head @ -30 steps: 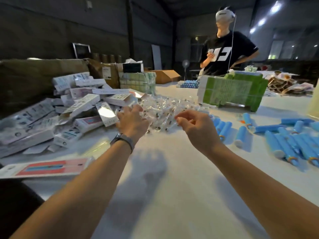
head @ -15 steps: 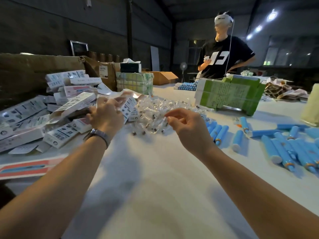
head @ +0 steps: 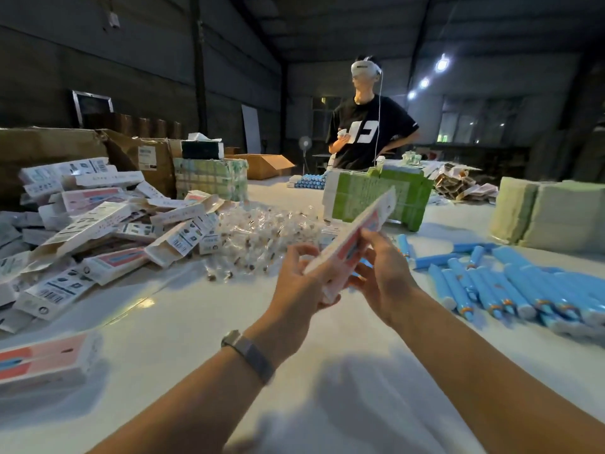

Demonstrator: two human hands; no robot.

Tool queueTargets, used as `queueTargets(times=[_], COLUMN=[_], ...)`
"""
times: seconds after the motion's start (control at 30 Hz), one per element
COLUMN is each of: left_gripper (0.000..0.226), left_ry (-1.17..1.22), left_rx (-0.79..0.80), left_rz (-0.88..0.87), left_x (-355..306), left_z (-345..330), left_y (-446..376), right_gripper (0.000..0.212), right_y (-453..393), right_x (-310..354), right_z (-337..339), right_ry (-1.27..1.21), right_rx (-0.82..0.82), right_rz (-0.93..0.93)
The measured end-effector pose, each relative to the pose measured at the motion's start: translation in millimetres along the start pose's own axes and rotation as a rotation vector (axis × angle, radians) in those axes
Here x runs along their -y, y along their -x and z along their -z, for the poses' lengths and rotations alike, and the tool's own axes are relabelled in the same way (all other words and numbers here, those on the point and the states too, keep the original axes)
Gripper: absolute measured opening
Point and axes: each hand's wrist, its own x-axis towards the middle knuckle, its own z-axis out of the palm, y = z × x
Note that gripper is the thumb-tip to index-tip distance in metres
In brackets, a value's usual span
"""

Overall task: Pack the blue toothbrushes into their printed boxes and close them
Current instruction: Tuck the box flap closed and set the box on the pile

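Note:
Both hands hold one printed box (head: 360, 232), white and pink, raised over the middle of the white table and tilted up to the right. My left hand (head: 301, 283) grips its near end and my right hand (head: 383, 276) holds it from the right side. A heap of the same printed boxes (head: 95, 224) lies at the left. Several blue toothbrushes (head: 510, 286) lie in a row at the right. A pile of small clear packets (head: 262, 237) sits behind the hands.
One closed pink box (head: 42, 362) lies at the near left edge. A green carton (head: 376, 194), cardboard boxes (head: 144, 158) and pale stacks (head: 550, 214) stand further back. A person (head: 366, 126) stands behind the table (head: 196, 322).
My left hand has taken a printed box from the heap at the left and brought it to the middle, where my right hand has joined it on the box.

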Motion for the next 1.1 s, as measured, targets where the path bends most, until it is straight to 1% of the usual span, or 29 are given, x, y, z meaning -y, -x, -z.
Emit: queueTargets(times=[0.1, 0.13, 0.17, 0.23, 0.3, 0.4, 0.53, 0.6, 0.67, 0.73, 0.83, 0.9, 1.0, 1.1], left_gripper=[0.051, 0.054, 0.059, 0.066, 0.064, 0.056, 0.054, 0.049, 0.043, 0.044, 0.067, 0.075, 0.080, 0.069], left_ry=[-0.230, -0.255, -0.256, -0.231, -0.197, -0.151, -0.098, -0.124, -0.158, -0.182, -0.227, -0.252, -0.322, -0.341], left_rx=[0.122, 0.144, 0.169, 0.218, 0.210, 0.167, 0.219, 0.273, 0.321, 0.344, 0.315, 0.264, 0.236, 0.197], left_rz=[0.030, 0.039, 0.035, -0.044, -0.116, -0.080, -0.041, -0.045, -0.087, -0.156, -0.205, -0.214, -0.215, -0.234], left_x=[21, 26, 30, 36, 39, 37, 39, 41, 42, 44, 43, 42, 44, 47], left_z=[-5, -5, -5, -4, -3, 3, 12, 15, 15, 15, 14, 17, 20, 19], left_y=[-4, -6, -7, -8, -10, -15, -15, -15, -15, -14, -13, -15, -18, -18], right_gripper=[0.034, 0.037, 0.036, 0.030, 0.029, 0.033, 0.034, 0.029, 0.028, 0.026, 0.027, 0.026, 0.028, 0.030], right_y=[3, 4, 5, 8, 9, 7, 7, 9, 11, 12, 14, 16, 20, 23], right_x=[-1, -2, -3, -6, -8, -11, -14, -14, -13, -13, -12, -11, -8, -5], right_z=[20, 24, 25, 24, 21, 21, 23, 23, 22, 22, 21, 20, 19, 19], right_ry=[0.075, 0.126, 0.180, 0.249, 0.250, 0.243, 0.309, 0.312, 0.300, 0.297, 0.325, 0.326, 0.328, 0.332], right_rx=[-0.001, 0.025, 0.082, 0.221, 0.321, 0.419, 0.415, 0.433, 0.424, 0.402, 0.442, 0.443, 0.475, 0.508], right_rz=[0.044, 0.060, 0.082, 0.129, 0.153, 0.167, 0.167, 0.150, 0.142, 0.156, 0.182, 0.207, 0.209, 0.187])
